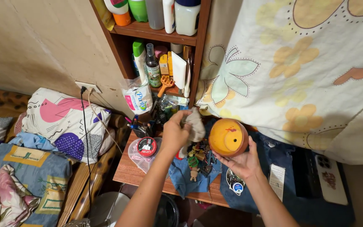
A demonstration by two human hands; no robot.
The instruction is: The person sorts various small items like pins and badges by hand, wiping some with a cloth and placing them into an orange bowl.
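My right hand (242,162) holds a round orange pot-shaped container (227,137) from below, its flat orange face with small holes turned toward me. My left hand (174,133) grips a crumpled grey cloth (195,125) just left of the container, the cloth close to its rim. Both hands hover over a small wooden table (127,170). Under them lies a blue cloth (185,176) with a heap of small toys and trinkets (198,157) on it.
A round tin with a red and black lid (147,146) sits in a plastic bag at the table's left. A wooden shelf (156,35) with bottles stands behind. A flowered sheet (299,67) hangs at right above a phone (330,178). Pillows (64,122) lie at left.
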